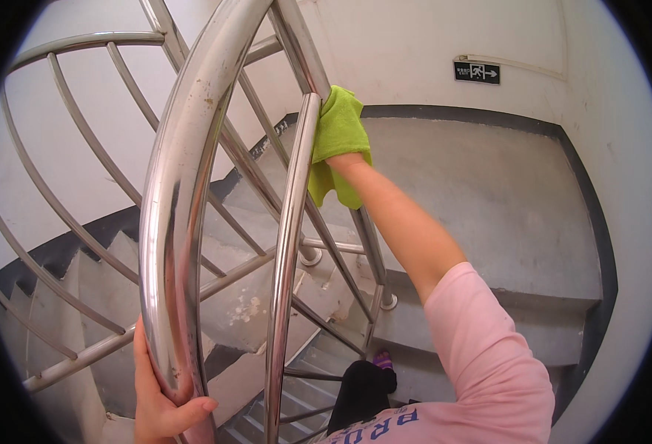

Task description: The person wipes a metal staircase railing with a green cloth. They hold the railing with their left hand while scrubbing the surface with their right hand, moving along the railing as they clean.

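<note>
My left hand (165, 405) is wrapped around the lower end of a thick stainless steel handrail (176, 233), thumb over its near side. Up ahead, my right hand (351, 162) presses a lime green cloth (341, 123) against a steel railing post, where the thinner upper rail (294, 238) meets it. Most of the right hand's fingers are hidden beneath the cloth, whose loose end hangs below the wrist. Small brownish marks show on the handrail's upper surface.
Beyond the railing lies a grey concrete landing (481, 194), with steps (492, 322) leading down to it. Another flight (53, 327) is at the left, behind curved steel balusters (76, 122). A dark exit sign (477, 72) hangs on the white wall. My sandalled foot (383, 361) stands on a step.
</note>
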`<state>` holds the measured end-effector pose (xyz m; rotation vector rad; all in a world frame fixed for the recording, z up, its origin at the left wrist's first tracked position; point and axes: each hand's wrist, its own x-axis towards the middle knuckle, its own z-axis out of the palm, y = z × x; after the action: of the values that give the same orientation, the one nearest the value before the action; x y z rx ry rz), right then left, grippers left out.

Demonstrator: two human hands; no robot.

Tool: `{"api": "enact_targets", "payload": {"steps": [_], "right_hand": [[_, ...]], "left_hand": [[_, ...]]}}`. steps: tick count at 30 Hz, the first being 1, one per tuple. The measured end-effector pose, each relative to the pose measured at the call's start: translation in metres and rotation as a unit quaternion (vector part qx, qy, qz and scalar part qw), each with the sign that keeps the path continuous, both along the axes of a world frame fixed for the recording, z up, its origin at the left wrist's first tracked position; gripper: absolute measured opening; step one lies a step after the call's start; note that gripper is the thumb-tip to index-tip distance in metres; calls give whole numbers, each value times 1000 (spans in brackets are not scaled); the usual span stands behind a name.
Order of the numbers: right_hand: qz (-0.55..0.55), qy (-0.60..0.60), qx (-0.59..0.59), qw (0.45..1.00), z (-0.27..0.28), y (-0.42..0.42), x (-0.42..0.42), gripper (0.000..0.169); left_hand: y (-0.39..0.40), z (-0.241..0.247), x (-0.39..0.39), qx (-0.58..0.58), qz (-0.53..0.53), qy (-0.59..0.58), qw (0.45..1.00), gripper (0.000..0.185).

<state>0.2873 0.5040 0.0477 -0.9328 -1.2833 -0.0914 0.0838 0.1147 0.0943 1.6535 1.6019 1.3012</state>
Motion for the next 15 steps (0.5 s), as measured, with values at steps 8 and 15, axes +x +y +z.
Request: {"api": "enact_targets", "payload": {"steps": [8,15], "right_hand": [[-40,-39,-43,998,-19,2,5,24],[-69,-37,-37,996,-60,4,4,25]], "left_hand": [[8,-8,-5,17,22,32,999,102],[7,-5,-3,15,24,28,999,101]]}}
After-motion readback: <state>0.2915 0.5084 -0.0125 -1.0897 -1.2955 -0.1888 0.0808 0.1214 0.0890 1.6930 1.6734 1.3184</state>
